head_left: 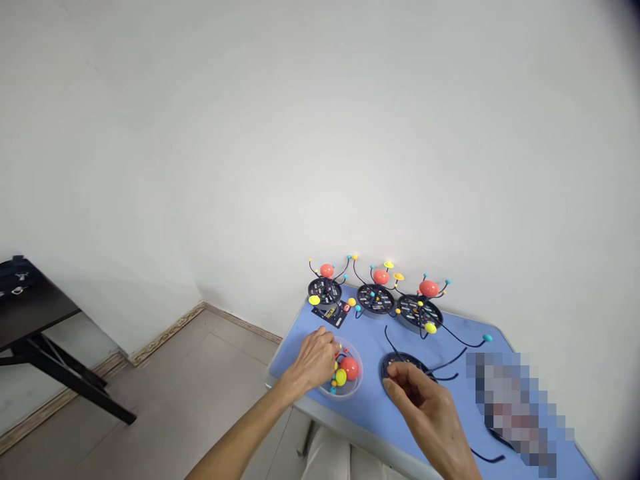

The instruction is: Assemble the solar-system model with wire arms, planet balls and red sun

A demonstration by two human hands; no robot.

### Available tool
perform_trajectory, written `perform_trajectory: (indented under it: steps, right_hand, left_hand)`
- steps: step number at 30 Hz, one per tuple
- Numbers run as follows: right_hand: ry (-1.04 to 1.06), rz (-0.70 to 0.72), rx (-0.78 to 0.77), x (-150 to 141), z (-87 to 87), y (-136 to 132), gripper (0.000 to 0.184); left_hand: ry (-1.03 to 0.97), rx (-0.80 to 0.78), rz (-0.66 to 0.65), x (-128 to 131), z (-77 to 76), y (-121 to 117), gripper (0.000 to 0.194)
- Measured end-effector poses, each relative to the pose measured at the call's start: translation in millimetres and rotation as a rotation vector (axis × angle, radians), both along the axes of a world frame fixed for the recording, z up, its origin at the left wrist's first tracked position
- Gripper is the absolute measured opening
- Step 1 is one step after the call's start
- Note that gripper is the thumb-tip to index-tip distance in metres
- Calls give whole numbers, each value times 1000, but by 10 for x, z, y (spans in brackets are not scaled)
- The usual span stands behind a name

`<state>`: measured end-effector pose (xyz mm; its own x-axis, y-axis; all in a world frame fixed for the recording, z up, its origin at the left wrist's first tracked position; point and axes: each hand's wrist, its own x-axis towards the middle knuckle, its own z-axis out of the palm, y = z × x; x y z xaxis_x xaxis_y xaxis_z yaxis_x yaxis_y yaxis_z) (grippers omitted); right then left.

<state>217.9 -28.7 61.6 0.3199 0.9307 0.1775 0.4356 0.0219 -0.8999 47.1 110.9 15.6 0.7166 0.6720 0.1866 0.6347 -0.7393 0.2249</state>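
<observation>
- The clear round tub [356, 387] sits near the front edge of the blue counter [369, 417]; through its thin wall I see a glossy red ball [349, 369], a flattened yellow piece [341, 377] and a scatter of small coloured beads [333, 390].
- The left hand [318, 357] reaches over the tub's rim, back of the hand upward; its fingertips are hidden, so I cannot tell whether that grip is spread or pinching something.
- To the right of the tub lies a dark round base [400, 358], with thin, curved black rods [451, 360] rising and fanning outward.
- The right hand [430, 410] covers part of this base, thumb and fingers curled toward one another; I cannot tell whether anything is pinched there, or whether they touch the base.
- Along the wall stand three models [375, 299], each a dark disc with a red ball above it and coloured pieces on curving arms.
- A dark printed card [336, 316] lies beside the leftmost model.
</observation>
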Motion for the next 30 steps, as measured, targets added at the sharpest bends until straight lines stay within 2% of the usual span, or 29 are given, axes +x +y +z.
perform_trajectory:
  steps: [7,12,16,19,22,27,28,30]
  right_hand:
    - [1,1,34,6,-77,-116,24]
    - [-12,48,44,-74,-127,-170,19]
    - [125,36,39,-103,-196,-164,21]
    - [384,5,18,-119,-215,-160,27]
    - [576,6,-3,-133,-182,-162,30]
    - [603,-8,0,-143,-139,-129,29]
    - [595,-11,-3,-151,-140,-116,28]
    - [581,-5,4,-182,-141,-85,26]
  left_hand:
    - [52,-9,21,254,-81,59,26]
    - [43,-23,11,291,-200,89,31]
    - [21,-41,-6,291,-228,139,32]
    - [-19,-66,0,298,-162,164,25]
    - [-104,-105,21,272,-21,160,20]
    - [-325,-227,67,156,180,25,15]
    - [-374,-279,70,135,200,-29,15]
    - [-547,-486,61,96,230,-159,13]
